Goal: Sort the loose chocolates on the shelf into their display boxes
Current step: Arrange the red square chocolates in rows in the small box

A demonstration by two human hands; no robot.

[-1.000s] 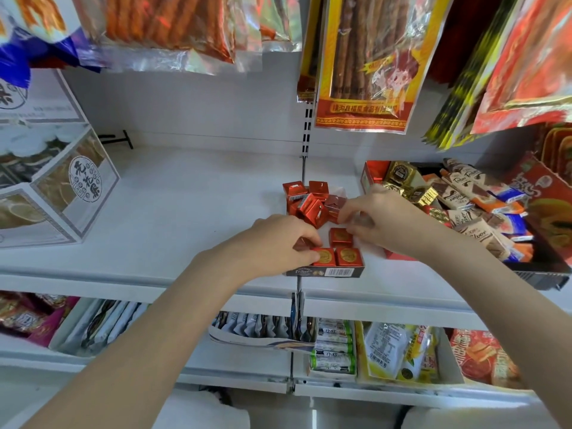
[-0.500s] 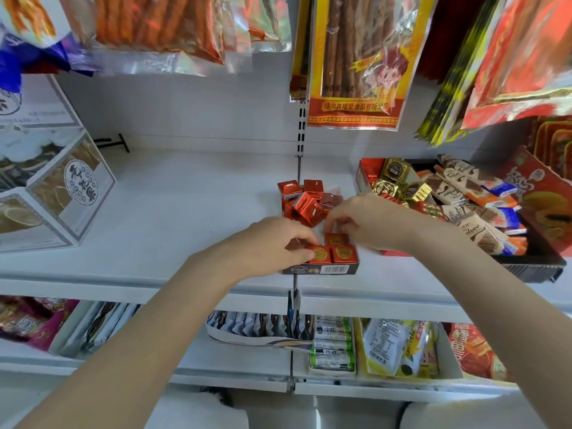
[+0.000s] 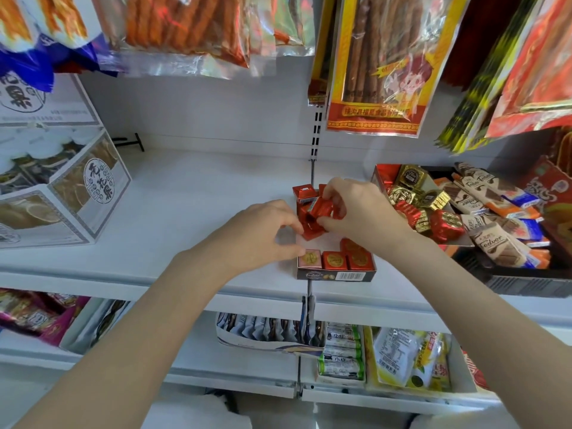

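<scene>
Red foil-wrapped chocolates (image 3: pixel 312 216) lie heaped on the shelf (image 3: pixel 192 218), just behind the small display box (image 3: pixel 335 270), whose front row holds three. Right hand (image 3: pixel 356 212) curls its fingers round several from the heap; left hand (image 3: pixel 263 233) pinches at the heap's near edge, its thumb by the box's left chocolate. Each piece looks light, small and firm, though the foil is likely slippery and easily dented: best pinched across opposite flat sides.

Hanging snack packets (image 3: pixel 376 66) above; grey-and-white carton (image 3: pixel 62 187) at left
</scene>
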